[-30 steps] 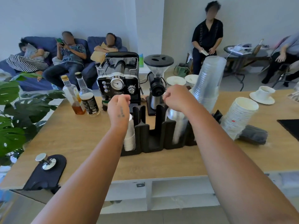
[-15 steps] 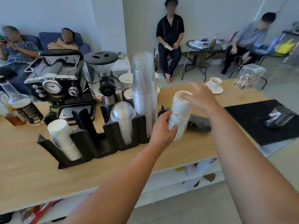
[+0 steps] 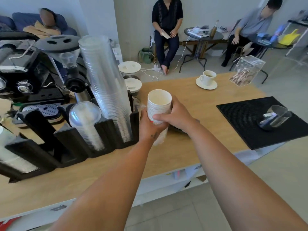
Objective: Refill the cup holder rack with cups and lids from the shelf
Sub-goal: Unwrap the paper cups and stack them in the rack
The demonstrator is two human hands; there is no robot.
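Both forearms are reaching forward over the near edge of the wooden table. The left hand is gripping the lower part of a stack of white paper cups. Its fingers are curling around the stack's far side, mostly hidden from view. The right hand is gripping the same stack higher up, its thumb lying across the near face and its fingers wrapping behind. The stack is standing roughly upright, mouth upward, above the table and just beside the right end of the black cup holder rack. In the rack, a tall column of clear plastic cups is filling the rightmost slot, with domed clear lids in the next slot and more white cups at the far left. Beyond these, an espresso machine is standing behind the rack. To the right, a cup and saucer are resting on the table.
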